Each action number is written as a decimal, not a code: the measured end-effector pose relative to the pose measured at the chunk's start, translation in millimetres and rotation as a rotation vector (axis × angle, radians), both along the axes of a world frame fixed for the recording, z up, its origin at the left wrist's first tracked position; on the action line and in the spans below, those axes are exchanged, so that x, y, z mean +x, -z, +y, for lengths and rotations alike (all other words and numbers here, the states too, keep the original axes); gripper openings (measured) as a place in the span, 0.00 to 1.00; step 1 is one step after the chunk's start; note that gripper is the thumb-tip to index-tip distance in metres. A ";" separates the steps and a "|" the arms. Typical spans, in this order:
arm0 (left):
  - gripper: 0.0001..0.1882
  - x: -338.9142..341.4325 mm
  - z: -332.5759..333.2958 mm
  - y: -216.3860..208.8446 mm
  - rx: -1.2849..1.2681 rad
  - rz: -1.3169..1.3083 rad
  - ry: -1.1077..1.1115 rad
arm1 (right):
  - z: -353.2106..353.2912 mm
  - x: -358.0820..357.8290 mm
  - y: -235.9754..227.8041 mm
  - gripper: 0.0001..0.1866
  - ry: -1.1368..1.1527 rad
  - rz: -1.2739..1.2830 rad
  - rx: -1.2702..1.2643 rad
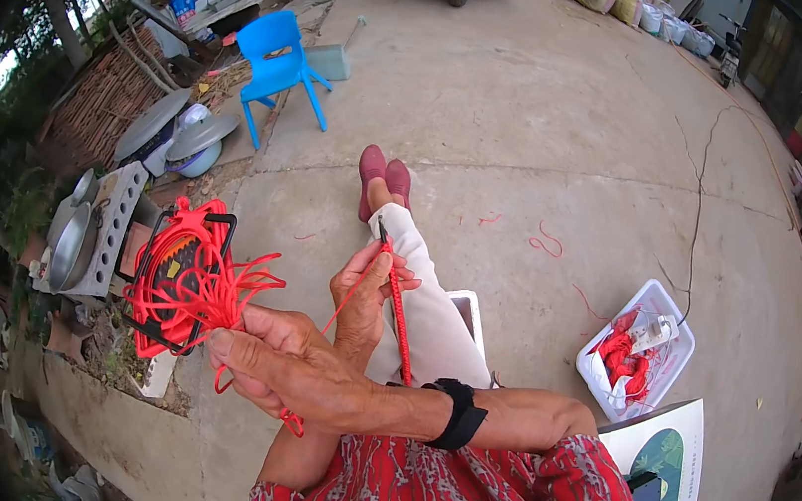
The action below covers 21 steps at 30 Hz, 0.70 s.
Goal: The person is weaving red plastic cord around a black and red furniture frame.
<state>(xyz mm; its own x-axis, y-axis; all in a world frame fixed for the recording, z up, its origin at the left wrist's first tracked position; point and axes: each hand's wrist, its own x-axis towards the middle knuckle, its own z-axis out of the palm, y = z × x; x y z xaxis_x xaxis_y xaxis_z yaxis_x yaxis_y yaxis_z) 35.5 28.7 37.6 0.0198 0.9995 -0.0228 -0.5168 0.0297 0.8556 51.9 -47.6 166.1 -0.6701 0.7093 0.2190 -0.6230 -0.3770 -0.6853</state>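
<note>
My left hand (363, 296) is closed around the upper part of a tightly braided red cord (398, 315), which has a dark narrow tip. The braid runs down over my pale trousers (436, 330), and a thin red strand stretches beside that hand. My right hand (297, 366), with a black band on its wrist, reaches across to the left. Its fingers are closed on a loose bundle of red cord (240, 301). Behind the bundle, more red cord hangs over a black-framed object (168, 272) with dark and orange parts, whose kind I cannot make out.
To the right stand a white plastic basket (595, 385) with red cord and a white board (682, 485). A blue chair (272, 59) is ahead on the left, near basins (198, 151) and a perforated block (108, 230). Red cord scraps (547, 240) lie on the concrete.
</note>
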 end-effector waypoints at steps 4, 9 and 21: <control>0.15 9.1 0.9 -2.2 -0.049 0.186 -0.171 | 11.8 3.7 -4.7 0.15 -0.011 0.050 -0.092; 0.17 -3.4 -3.6 -30.1 0.319 0.661 -0.312 | 33.4 34.3 -45.4 0.16 0.111 -0.044 0.179; 0.10 -37.9 51.2 -18.4 -0.088 0.210 -0.117 | 132.0 170.6 28.0 0.04 0.536 -1.319 1.535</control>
